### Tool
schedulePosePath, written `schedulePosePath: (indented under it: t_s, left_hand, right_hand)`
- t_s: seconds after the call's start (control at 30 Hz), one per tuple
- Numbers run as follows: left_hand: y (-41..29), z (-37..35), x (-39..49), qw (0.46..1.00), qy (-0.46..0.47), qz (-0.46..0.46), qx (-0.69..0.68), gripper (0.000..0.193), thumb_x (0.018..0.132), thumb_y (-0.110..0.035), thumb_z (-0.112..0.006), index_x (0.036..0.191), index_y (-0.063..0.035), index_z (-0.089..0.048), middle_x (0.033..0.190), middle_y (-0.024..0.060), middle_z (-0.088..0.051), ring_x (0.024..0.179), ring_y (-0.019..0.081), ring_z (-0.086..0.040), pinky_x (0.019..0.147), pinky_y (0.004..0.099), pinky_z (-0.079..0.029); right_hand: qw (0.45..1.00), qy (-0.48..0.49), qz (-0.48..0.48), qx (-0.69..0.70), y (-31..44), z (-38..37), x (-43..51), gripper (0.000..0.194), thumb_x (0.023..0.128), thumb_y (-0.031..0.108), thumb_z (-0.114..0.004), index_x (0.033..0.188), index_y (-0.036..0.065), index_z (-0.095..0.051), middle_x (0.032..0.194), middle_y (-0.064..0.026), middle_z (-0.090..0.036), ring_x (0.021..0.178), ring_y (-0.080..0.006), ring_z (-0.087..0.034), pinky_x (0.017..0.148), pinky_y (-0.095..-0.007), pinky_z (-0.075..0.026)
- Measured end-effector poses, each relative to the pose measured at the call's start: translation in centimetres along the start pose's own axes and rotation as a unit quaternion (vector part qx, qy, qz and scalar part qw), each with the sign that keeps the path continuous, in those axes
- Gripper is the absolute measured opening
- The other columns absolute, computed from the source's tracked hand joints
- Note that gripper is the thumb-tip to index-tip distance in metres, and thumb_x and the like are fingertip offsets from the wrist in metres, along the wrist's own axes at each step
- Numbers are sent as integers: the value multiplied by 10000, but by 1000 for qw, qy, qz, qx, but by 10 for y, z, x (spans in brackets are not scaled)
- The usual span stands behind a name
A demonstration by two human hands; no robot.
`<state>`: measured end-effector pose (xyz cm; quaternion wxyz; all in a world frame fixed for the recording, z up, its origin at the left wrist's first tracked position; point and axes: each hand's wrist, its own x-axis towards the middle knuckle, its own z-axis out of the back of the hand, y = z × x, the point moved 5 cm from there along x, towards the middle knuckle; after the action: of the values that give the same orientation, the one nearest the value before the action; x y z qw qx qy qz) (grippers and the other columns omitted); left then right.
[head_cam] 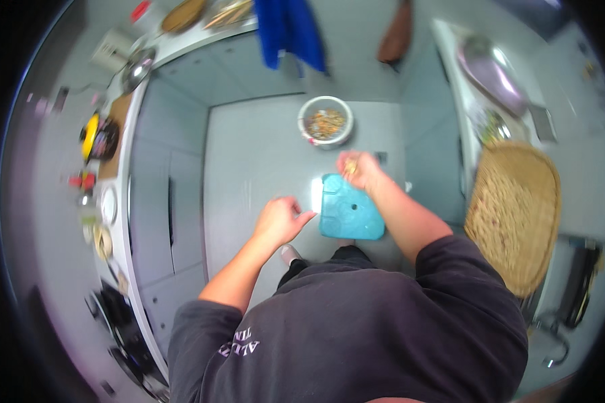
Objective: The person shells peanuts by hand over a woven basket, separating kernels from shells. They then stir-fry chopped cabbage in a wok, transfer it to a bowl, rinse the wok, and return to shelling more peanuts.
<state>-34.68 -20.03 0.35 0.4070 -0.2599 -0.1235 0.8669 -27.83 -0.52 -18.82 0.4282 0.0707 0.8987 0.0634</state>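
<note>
My right hand (361,170) is cupped around a few small pale-yellow pieces (351,166), too blurred to name exactly. It hovers above the far edge of a turquoise plastic stool (354,214) on the floor. Left of the stool hangs my left hand (282,219), its thumb held away from the loosely bent fingers, with nothing visible in it. Beyond my right hand, a white plastic bucket (350,123) stands on the floor with mixed orange, brown and pale scraps (325,124) inside. To my right, a shallow woven basket (537,161) bears a layer of small pale-tan pieces (501,219).
Grey cabinets (166,151) flank the floor. On the right counter are a shiny metal basin (494,75) and a curved faucet (559,347). The left counter carries a yellow-and-black pot (101,137) and a gas cooktop (121,327). A blue cloth (292,32) hangs ahead.
</note>
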Motion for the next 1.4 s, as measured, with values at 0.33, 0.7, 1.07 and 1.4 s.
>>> schedulePosePath:
  t_s: [0.33,0.7,1.07,1.4]
  left_hand:
    - [220,-115,-361,832,46,551,-43,393,822,-418,-608,929,-44,-664,962,160,-660,942,322,-615,820,399,-493]
    - [266,-381,-615,734,44,615,-286,307,783,-199,-548,999,-11,-658,1080,216,-610,1062,363,-562,896,415,-454]
    - [329,-395,-813,588,-84,687,-418,415,766,-176,-533,1167,-96,-604,1196,170,-571,1128,320,-529,949,397,-423]
    - [479,-344,-879,577,-188,672,-424,464,776,-339,-565,1133,-46,-612,1186,176,-575,1126,332,-519,971,394,-402]
  right_hand:
    - [819,-76,22,-568,-31,-117,102,409,931,462,-365,1168,181,-546,935,-62,-649,790,-282,-634,689,-618,-422]
    - [559,247,-101,-785,-473,-180,-8,205,878,108,-439,1055,74,-538,850,-70,-621,741,-202,-638,664,-358,-492]
    - [331,366,-50,-868,-746,-212,-89,235,828,84,-462,1016,27,-590,810,-95,-672,618,-173,-650,536,-274,-489]
    - [172,462,-92,-865,-968,-196,-7,225,806,88,-516,999,6,-599,819,-125,-665,589,-209,-645,504,-320,-504]
